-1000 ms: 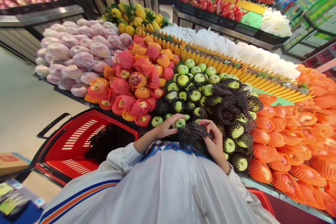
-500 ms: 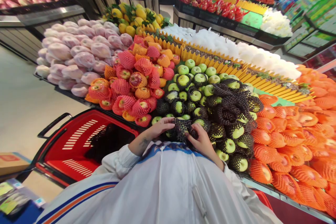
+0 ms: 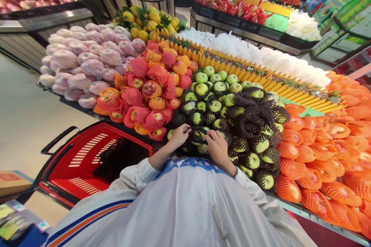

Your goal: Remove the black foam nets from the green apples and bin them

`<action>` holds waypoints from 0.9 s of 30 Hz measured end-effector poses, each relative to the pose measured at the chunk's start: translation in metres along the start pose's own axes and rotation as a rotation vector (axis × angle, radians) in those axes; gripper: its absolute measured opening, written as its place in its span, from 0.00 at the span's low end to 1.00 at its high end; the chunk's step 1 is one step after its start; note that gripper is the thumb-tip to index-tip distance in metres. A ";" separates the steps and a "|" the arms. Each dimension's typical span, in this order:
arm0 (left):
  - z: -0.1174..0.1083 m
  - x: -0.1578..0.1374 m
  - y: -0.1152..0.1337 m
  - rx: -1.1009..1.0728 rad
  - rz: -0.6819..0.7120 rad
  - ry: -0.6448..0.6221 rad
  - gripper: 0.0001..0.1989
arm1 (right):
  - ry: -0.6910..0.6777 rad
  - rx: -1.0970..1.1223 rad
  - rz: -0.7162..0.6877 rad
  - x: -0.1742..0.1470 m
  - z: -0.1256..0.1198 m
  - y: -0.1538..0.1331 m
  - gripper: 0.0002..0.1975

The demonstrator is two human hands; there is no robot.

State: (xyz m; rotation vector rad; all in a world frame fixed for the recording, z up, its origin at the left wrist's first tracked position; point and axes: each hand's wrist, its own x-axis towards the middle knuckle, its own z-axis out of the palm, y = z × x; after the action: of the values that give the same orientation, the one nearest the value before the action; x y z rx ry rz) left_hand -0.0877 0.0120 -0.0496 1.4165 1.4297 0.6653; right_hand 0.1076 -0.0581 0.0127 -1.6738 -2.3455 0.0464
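My left hand and my right hand meet at the front edge of a pile of green apples, many of them in black foam nets. Both hands pinch and stretch one black foam net over a green apple lying on the pile. My white sleeves and white jacket fill the bottom of the view.
A red shopping basket with dark netting inside sits low at my left. Red apples in pink and orange nets lie left of the green ones. Orange-netted fruit fills the right. Pale wrapped fruit is stacked far left. Floor aisle lies at left.
My right hand has brought the black net from beside my body up onto the apple pile, and both hands have moved forward and closed in on it, spreading it over an apple.
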 end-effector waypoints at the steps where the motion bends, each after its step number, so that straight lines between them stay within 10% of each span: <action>1: -0.002 -0.001 0.001 0.069 0.017 0.002 0.04 | -0.016 -0.022 -0.019 0.003 0.002 0.000 0.13; 16: -0.037 -0.008 0.014 0.448 0.293 -0.294 0.11 | -0.135 -0.168 0.013 0.015 0.024 -0.002 0.19; 27: -0.037 -0.007 0.017 0.709 0.200 -0.262 0.18 | -0.140 -0.066 -0.003 0.023 0.003 -0.008 0.16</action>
State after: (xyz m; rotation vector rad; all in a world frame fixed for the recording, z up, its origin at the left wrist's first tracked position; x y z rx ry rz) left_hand -0.1149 0.0170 -0.0187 2.1256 1.3788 0.0609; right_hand 0.0928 -0.0385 0.0155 -1.7509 -2.4760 0.0894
